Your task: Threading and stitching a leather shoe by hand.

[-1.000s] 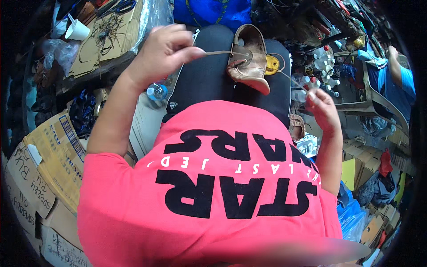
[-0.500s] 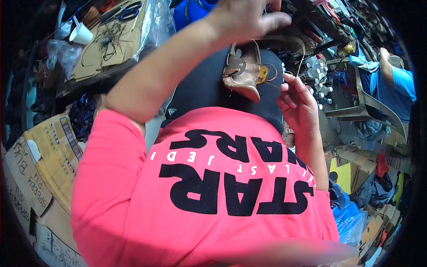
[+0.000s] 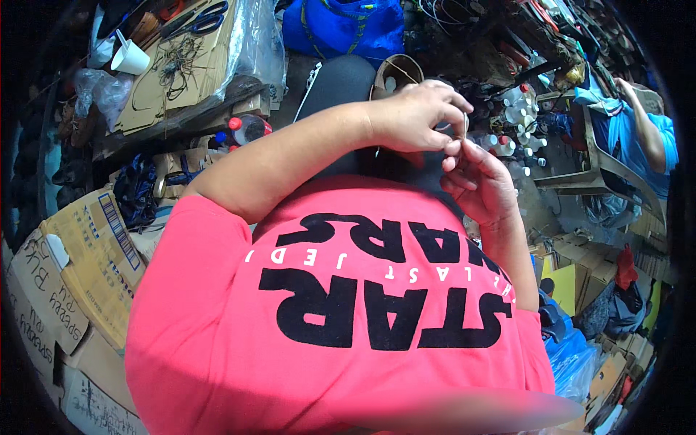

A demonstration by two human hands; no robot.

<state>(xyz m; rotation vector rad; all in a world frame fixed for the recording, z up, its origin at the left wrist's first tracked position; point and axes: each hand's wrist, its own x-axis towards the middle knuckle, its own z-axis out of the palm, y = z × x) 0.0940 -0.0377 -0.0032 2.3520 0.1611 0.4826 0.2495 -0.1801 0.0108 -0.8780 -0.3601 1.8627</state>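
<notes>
Across my dark-trousered lap lies a worn brown leather shoe [image 3: 399, 69]. Only its opening shows, since my left hand and forearm cover the rest. My left hand [image 3: 420, 116] is just right of the shoe, its fingers bent and closed on a thin pale thread [image 3: 465, 125]. Close against it, my right hand [image 3: 482, 181] is raised with thumb and fingertips pinched on the same thread. The fingertips of both hands nearly meet. Whether a needle is among them is too small to tell.
Left, a cardboard-topped bench [image 3: 156, 94] bears scissors [image 3: 206, 20], a tangle of threads and a white cup [image 3: 130, 56]. A blue bag [image 3: 344, 29] lies ahead. Plastic bottles [image 3: 518, 109] and a chair [image 3: 602, 174] are right, near another person in blue [image 3: 641, 138]. Cardboard boxes [image 3: 87, 261] sit left.
My left hand has come back toward me from beyond the shoe and met my right hand at the thread. The long thread loop is no longer visible, and my left forearm now covers much of the shoe.
</notes>
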